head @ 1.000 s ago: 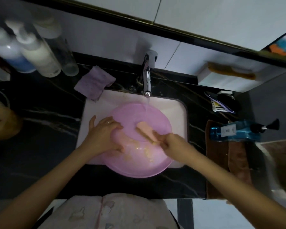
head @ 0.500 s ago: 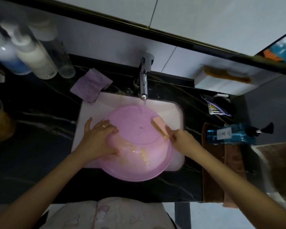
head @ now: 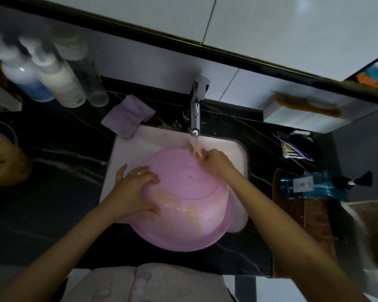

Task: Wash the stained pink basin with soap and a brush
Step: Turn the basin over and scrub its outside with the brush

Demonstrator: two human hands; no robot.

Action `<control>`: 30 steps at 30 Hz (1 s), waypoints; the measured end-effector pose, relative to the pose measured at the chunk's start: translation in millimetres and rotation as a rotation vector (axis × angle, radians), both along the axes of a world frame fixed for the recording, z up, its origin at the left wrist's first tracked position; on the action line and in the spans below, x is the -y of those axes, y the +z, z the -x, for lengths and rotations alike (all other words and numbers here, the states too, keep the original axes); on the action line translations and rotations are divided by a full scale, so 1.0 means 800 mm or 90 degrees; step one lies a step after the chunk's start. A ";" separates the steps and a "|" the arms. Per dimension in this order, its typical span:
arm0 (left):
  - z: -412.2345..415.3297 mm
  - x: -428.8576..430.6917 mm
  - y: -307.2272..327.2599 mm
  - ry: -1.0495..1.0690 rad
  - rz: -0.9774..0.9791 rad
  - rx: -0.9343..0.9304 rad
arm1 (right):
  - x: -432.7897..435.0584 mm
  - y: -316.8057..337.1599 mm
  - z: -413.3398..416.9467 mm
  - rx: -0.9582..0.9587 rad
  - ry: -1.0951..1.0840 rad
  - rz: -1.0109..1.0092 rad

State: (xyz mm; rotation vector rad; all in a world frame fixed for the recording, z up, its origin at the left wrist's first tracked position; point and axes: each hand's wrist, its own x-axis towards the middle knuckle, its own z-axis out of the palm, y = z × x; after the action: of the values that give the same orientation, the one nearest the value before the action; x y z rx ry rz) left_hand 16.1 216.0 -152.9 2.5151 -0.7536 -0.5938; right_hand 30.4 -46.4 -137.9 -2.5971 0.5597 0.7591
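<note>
The pink basin [head: 190, 192] lies upside down over the white sink [head: 140, 144], with yellowish stains on its near side. My left hand [head: 133, 192] presses flat on the basin's left side, fingers spread, a ring on one finger. My right hand [head: 212, 159] grips the small brush [head: 193, 150] at the basin's far rim, right under the running water from the chrome faucet [head: 195, 118]. Most of the brush is hidden by my fingers and the water stream.
A purple cloth [head: 128, 117] lies on the black counter left of the faucet. Several bottles [head: 59, 83] stand at the far left. A blue pump bottle [head: 314, 186] lies on a brown towel at right. A white box [head: 301, 118] sits against the wall.
My right hand carried the brush from the basin's middle to its right rim and then up under the faucet stream. My left hand stayed on the basin.
</note>
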 end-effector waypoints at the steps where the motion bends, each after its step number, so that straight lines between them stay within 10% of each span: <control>1: 0.000 0.000 0.000 -0.002 0.000 -0.001 | -0.014 -0.004 -0.010 0.008 -0.002 -0.014; 7: -0.001 0.000 0.002 -0.006 0.006 -0.002 | -0.044 0.006 0.023 -0.014 0.177 -0.105; 30: 0.002 0.001 0.002 0.012 0.028 -0.028 | -0.065 0.012 0.037 0.020 0.138 -0.039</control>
State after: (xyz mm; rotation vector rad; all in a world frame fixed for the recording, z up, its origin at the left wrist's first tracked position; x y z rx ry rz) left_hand 14.2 215.1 -151.4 2.4579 -0.7185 -0.6161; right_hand 0.6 5.9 -128.2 -2.6348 0.2437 0.7876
